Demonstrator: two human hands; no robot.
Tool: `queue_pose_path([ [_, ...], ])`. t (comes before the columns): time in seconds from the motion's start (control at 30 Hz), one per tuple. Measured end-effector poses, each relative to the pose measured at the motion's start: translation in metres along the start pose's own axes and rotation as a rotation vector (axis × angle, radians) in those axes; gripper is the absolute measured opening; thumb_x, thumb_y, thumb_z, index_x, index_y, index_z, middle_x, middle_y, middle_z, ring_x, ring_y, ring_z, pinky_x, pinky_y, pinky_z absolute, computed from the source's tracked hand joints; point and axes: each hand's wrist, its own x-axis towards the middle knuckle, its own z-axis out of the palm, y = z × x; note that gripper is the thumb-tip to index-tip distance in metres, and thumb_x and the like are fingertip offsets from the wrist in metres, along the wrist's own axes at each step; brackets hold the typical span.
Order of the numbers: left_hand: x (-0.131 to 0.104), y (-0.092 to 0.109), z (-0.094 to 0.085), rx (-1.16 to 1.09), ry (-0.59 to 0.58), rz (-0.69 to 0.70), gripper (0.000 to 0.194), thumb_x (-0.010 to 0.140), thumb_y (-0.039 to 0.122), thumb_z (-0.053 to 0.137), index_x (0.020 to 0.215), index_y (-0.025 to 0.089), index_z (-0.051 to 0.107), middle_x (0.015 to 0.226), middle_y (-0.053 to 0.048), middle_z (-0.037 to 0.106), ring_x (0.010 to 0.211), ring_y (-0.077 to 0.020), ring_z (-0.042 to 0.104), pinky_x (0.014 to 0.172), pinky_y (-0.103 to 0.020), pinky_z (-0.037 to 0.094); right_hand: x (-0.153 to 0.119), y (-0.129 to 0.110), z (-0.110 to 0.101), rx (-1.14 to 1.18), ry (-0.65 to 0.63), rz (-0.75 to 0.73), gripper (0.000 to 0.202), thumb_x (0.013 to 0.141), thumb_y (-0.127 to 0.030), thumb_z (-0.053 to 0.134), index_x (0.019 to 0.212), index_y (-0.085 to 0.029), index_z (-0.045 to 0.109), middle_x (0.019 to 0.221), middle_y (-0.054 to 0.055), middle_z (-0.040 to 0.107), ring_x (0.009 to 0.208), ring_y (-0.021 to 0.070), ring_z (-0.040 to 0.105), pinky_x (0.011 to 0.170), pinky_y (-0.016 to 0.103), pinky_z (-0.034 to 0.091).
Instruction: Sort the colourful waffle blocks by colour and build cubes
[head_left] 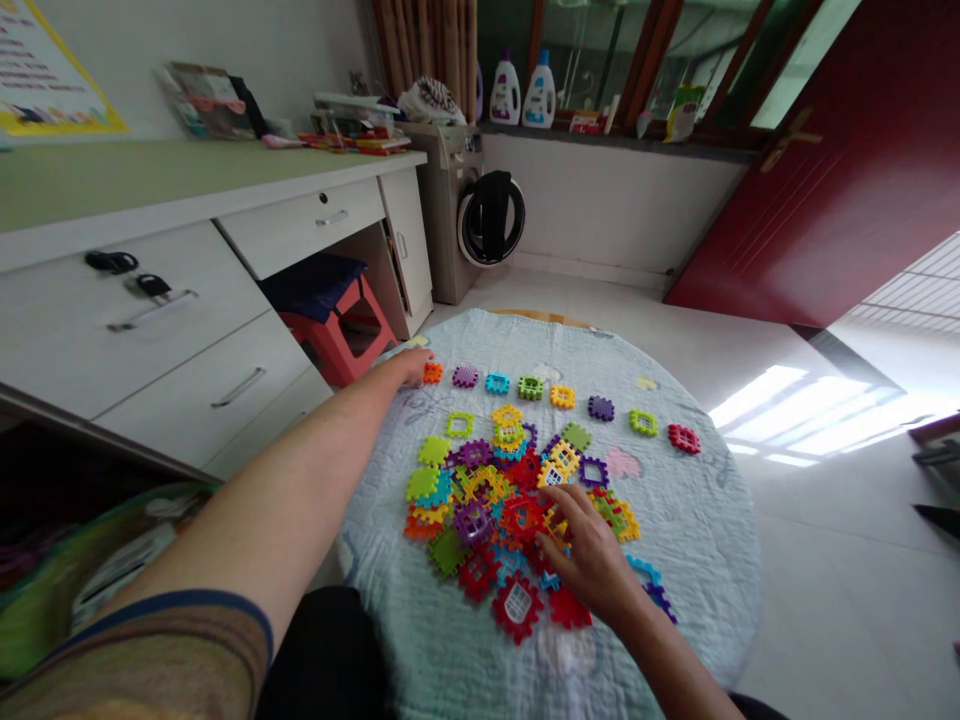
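Observation:
At the far left end of a row of plastic building blocks, my left hand [414,368] has its fingers closed on the edge of an orange building block [433,373]. To its right stand a purple block [465,377], a blue block [497,383], a green block [530,388] and several more, ending with a red block [684,438]. Nearer to me lies a heaped pile of notched square pieces in many colours. Over its right side hovers my right hand [589,550], fingers apart, close to a red piece [523,515]. Part of the pile is hidden beneath it.
The round table wears a pale blue cloth [705,540]. A white desk with drawers [300,225] runs along the left, a red stool [349,330] under it. Beyond are a washing machine [444,215] with its door open and a red door [787,190].

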Motion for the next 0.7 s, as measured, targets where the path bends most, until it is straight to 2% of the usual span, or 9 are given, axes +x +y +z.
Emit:
queue_pose_path([
  [0.2,-0.0031,0.003,-0.005,0.03,-0.041,0.021,0.049,0.052,0.02,0.071,0.101,0.017,0.065,0.101,-0.008,0.068,0.093,-0.0231,0.06,0.08,-0.027,0.047,-0.001,0.0,0.0004,0.007,0.0,-0.011,0.042,0.081,-0.018,0.055,0.122,-0.024,0.05,0.117,0.009,0.054,0.093,0.0178,0.061,0.083,0.033,0.053],
  [0.4,-0.0014,-0.0034,-0.0035,0.049,-0.035,0.018,0.047,0.053,0.022,0.071,0.099,0.016,0.066,0.102,-0.009,0.068,0.091,-0.0223,0.06,0.079,-0.026,0.046,0.0003,-0.0015,-0.0014,0.008,-0.002,-0.002,0.04,0.081,-0.019,0.055,0.12,-0.024,0.051,0.116,0.009,0.055,0.095,0.0191,0.062,0.082,0.034,0.054],
  [0.57,-0.0013,-0.0044,-0.0036,0.035,-0.028,0.014,0.052,0.053,0.023,0.072,0.104,0.018,0.064,0.109,-0.009,0.067,0.097,-0.0228,0.059,0.083,-0.026,0.046,0.0008,-0.0018,-0.0029,0.008,-0.004,-0.005,0.04,0.08,-0.018,0.056,0.12,-0.024,0.052,0.116,0.009,0.055,0.096,0.0198,0.061,0.083,0.035,0.054],
  [0.7,-0.0026,-0.0033,-0.0062,0.013,-0.001,0.012,0.079,0.047,0.017,0.074,0.123,0.016,0.055,0.128,-0.013,0.057,0.115,-0.0289,0.052,0.093,-0.03,0.043,0.0008,-0.0022,-0.0041,0.008,-0.016,-0.006,0.04,0.081,-0.018,0.055,0.12,-0.024,0.052,0.117,0.009,0.054,0.099,0.0204,0.061,0.085,0.036,0.053],
])
